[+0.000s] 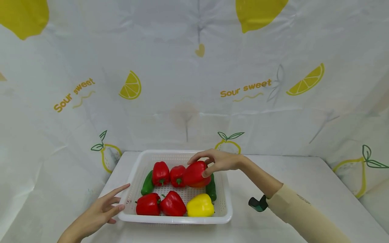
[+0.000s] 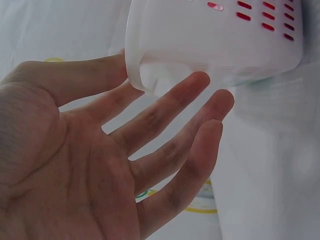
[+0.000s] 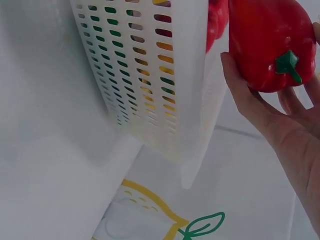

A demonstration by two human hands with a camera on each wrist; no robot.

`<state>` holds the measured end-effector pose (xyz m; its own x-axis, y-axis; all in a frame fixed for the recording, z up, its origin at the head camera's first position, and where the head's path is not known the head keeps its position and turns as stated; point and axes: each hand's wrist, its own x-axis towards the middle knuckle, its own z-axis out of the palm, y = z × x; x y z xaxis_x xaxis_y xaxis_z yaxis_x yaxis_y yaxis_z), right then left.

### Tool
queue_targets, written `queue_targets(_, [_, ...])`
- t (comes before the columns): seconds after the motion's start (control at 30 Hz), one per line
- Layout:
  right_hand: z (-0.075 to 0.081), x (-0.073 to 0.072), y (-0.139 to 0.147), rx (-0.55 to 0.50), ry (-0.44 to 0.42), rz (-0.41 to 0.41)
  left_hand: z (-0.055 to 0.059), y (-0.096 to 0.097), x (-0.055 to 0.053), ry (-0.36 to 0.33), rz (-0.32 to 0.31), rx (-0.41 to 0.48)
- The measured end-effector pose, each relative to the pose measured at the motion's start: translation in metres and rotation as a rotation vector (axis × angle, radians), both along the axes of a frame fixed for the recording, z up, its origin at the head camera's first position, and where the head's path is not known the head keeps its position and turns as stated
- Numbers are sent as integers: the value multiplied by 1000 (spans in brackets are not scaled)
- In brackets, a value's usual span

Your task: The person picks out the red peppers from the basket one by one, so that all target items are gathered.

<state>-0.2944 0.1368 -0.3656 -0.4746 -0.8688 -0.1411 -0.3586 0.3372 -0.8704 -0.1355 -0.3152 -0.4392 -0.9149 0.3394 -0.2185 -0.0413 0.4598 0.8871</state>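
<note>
In the head view, my right hand grips a red bell pepper over the right part of a white plastic basket. The right wrist view shows this bell pepper with its green stem, thumb and fingers about its sides, above the basket rim. At the basket's left front corner is my left hand, its thumb and forefinger at the rim. In the left wrist view the left hand's fingers are spread and mostly straight beside the basket wall.
Inside the basket lie several other red bell peppers, a yellow bell pepper, and long green vegetables at both sides. An orange one shows partly below the held pepper. The basket stands on a white table before a lemon-print cloth.
</note>
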Motion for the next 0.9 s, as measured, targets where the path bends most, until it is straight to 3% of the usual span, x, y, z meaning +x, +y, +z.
queue_targets(0.57, [24, 12, 45, -218, 16, -177, -1, 0, 0, -5, 12, -16])
queue_targets(0.9, [21, 21, 71, -269, 94, -278, -1, 0, 0, -6, 12, -18])
